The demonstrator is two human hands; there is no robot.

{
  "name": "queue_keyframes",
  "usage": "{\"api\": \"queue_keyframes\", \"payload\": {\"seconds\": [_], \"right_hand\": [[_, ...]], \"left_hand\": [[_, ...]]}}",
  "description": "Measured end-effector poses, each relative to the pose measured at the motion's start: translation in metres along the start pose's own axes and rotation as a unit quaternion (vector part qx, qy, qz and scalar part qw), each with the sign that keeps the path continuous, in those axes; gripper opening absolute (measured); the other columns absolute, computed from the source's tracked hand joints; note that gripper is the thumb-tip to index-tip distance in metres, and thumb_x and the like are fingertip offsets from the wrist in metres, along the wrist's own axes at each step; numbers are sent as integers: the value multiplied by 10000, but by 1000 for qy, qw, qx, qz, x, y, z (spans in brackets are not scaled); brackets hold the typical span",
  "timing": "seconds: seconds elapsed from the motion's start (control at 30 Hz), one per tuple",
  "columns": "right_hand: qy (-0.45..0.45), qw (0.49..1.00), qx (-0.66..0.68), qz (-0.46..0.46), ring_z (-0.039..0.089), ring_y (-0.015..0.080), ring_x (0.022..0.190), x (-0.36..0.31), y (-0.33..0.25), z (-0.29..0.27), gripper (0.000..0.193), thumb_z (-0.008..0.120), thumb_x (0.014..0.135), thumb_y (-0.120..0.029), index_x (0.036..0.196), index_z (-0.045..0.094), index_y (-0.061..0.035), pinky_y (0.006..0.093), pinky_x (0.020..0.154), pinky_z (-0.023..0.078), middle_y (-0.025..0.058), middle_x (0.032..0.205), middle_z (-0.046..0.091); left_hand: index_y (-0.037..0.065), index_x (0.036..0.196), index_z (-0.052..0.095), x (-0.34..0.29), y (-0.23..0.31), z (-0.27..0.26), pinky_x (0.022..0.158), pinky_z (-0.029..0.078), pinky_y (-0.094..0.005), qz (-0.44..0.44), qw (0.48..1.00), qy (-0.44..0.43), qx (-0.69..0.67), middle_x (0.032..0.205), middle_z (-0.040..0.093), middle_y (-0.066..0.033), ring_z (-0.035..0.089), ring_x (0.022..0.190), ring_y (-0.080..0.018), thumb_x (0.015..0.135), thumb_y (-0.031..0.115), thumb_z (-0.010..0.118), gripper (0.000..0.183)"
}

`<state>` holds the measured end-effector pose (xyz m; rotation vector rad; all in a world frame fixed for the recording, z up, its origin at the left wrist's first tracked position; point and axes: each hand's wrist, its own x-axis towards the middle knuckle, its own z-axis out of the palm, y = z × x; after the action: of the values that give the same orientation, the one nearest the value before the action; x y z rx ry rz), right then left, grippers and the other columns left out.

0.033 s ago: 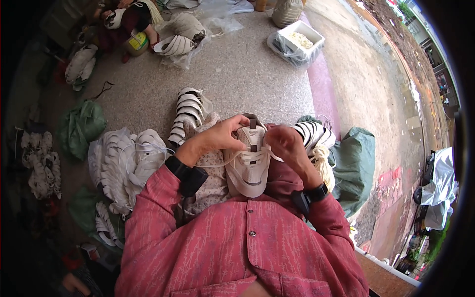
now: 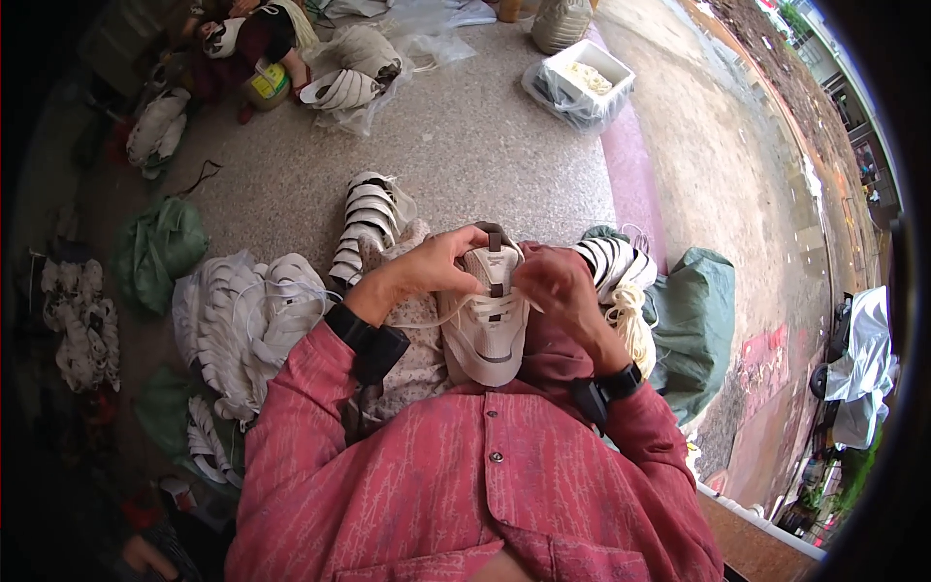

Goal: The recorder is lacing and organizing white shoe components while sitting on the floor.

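Note:
A cream shoe upper [image 2: 493, 351] with dark brown tabs lies across my lap, its toe toward me. My left hand [image 2: 427, 268] is closed on its left side near the collar, thumb bent over the lacing edge. A white shoelace [image 2: 454, 312] crosses the throat and trails out to the left. Against the right lacing edge is my right hand [image 2: 567, 291], its fingers curled together and slightly smeared, with the lace running to them. The fingertips are partly hidden.
Nested white uppers [image 2: 233, 325] lie at my left, another stack [image 2: 370, 218] beyond my knee. To the right are striped uppers [image 2: 616, 264], a bundle of cream laces [image 2: 632, 320] and a green sack [image 2: 696, 330]. A white tub [image 2: 619, 75] stands farther off. A co-worker [image 2: 262, 39] sits far left.
My right hand has shifted slightly left and down, nearer the throat of the upper. My left hand and the upper have hardly moved.

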<state>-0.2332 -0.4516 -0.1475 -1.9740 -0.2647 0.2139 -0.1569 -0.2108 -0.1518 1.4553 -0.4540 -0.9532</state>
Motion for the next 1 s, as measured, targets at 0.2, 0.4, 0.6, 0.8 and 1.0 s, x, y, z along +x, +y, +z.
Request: {"api": "queue_keyframes", "payload": {"seconds": [0.2, 0.4, 0.6, 0.8, 1.0], "right_hand": [[23, 999, 11, -27, 565, 125, 778, -9, 5, 24, 163, 678, 861, -38, 1023, 666, -26, 261, 679, 461, 38, 860, 565], [5, 999, 44, -16, 550, 124, 779, -8, 9, 19, 174, 687, 856, -44, 1028, 671, -23, 258, 681, 452, 29, 864, 556], [-10, 998, 63, -29, 504, 83, 757, -8, 22, 20, 155, 696, 862, -42, 1017, 687, -29, 218, 657, 409, 2, 854, 526], [18, 961, 274, 35, 535, 95, 776, -13, 29, 14, 174, 638, 913, -55, 1082, 667, -25, 211, 675, 427, -4, 900, 576], [199, 535, 817, 83, 629, 212, 793, -26, 115, -146, 223, 466, 959, 0, 1145, 555, 85, 343, 848, 551, 163, 1001, 658]], "left_hand": [[-33, 1183, 595, 1, -2, 3, 824, 487, -251, -6, 1000, 23, -1, 1024, 668, -47, 611, 923, -112, 700, 25, 759, 513], [-104, 1292, 500, 6, -7, 5, 873, 481, -234, -23, 998, 25, 59, 1119, 643, -71, 607, 992, -125, 705, 6, 758, 650], [-108, 1267, 513, 5, -8, 12, 870, 474, -228, -5, 987, 103, 120, 1110, 643, -79, 602, 984, -115, 671, 40, 768, 665], [-90, 1264, 527, 7, 0, 10, 848, 483, -240, -36, 997, 52, 47, 1105, 645, -85, 608, 965, -111, 776, 107, 713, 558], [-40, 1216, 596, 15, -12, 7, 828, 477, -229, -58, 996, 63, 18, 1069, 666, -62, 602, 953, -93, 899, 208, 669, 409]]}}
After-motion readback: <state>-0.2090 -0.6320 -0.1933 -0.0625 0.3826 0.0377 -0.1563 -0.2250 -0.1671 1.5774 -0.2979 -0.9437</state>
